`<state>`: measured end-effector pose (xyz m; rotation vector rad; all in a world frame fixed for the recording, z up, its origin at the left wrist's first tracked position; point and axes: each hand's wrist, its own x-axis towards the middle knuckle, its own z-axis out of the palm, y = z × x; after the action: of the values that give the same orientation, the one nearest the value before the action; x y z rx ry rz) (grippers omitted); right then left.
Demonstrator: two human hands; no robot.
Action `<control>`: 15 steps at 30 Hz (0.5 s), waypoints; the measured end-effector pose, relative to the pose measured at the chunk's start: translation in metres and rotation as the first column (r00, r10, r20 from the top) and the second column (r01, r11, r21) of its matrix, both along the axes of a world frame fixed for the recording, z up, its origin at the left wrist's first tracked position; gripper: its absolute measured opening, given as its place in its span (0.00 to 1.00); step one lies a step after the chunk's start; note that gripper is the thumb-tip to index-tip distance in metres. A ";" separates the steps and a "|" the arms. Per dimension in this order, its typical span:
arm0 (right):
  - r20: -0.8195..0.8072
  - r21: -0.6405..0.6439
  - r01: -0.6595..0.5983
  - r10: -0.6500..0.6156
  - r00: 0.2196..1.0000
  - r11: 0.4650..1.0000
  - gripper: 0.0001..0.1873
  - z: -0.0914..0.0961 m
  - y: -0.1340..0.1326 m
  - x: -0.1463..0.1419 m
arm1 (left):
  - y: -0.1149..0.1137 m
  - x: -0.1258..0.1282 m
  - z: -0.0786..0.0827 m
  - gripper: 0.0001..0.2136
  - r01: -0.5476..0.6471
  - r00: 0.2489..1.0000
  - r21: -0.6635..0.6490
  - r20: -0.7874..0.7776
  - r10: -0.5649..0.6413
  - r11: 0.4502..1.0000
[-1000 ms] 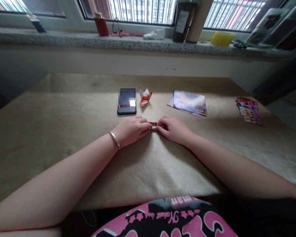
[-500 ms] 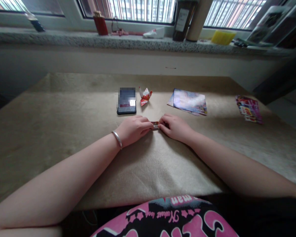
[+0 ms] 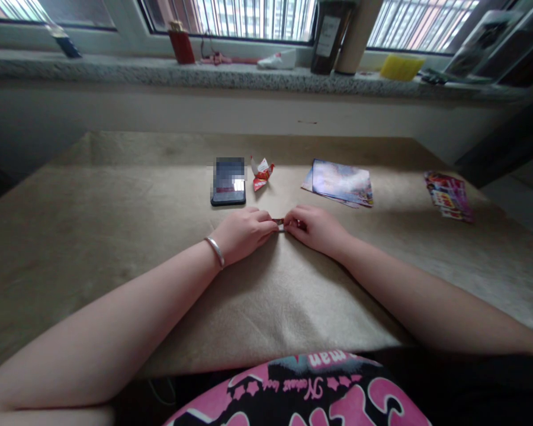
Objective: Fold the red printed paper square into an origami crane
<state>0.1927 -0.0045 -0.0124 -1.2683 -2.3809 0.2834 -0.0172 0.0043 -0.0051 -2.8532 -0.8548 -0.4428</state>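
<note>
A small folded piece of paper [image 3: 281,226], red and white, lies low over the table between my hands, mostly covered by fingers. My left hand [image 3: 244,234], with a silver bangle at the wrist, pinches its left end. At the right end, the fingertips of my right hand [image 3: 313,228] are closed on the same paper. Just beyond my left hand lies a dark phone [image 3: 229,183], its screen blurred out. Beside the phone sits a red and white folded paper bird [image 3: 262,174].
Several glossy picture sheets [image 3: 342,182] are stacked beyond my right hand. Pink and red printed cards [image 3: 449,197] lie near the table's right edge. Behind the table [image 3: 115,207], a granite windowsill [image 3: 240,76] bears a red bottle [image 3: 182,44], a dark container [image 3: 331,38] and a yellow block [image 3: 401,68].
My left hand has shifted slightly to the right, closer to my right hand, so less of the folded paper shows between them. Everything else stays in place.
</note>
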 end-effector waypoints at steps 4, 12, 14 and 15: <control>0.085 0.142 -0.074 0.062 0.994 0.987 0.07 0.001 -0.002 0.004 | -0.001 0.000 0.001 0.10 -0.004 1.000 0.001 -0.003 0.004 1.000; 0.092 0.162 -0.091 0.077 0.993 0.983 0.08 0.001 -0.002 0.004 | -0.002 -0.001 0.001 0.09 -0.031 0.999 -0.023 0.007 0.031 0.999; 0.079 0.154 -0.090 0.079 0.994 0.984 0.09 0.000 -0.002 0.004 | -0.001 -0.001 0.001 0.09 -0.032 0.999 -0.018 0.000 0.032 0.999; 0.075 0.154 -0.089 0.078 0.994 0.984 0.09 0.000 -0.002 0.004 | -0.001 0.000 0.001 0.09 -0.033 0.999 -0.016 -0.005 0.033 0.999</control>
<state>0.1966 -0.0067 -0.0123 -1.1251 -2.4644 0.0761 -0.0177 0.0028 -0.0045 -2.8490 -0.9080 -0.4274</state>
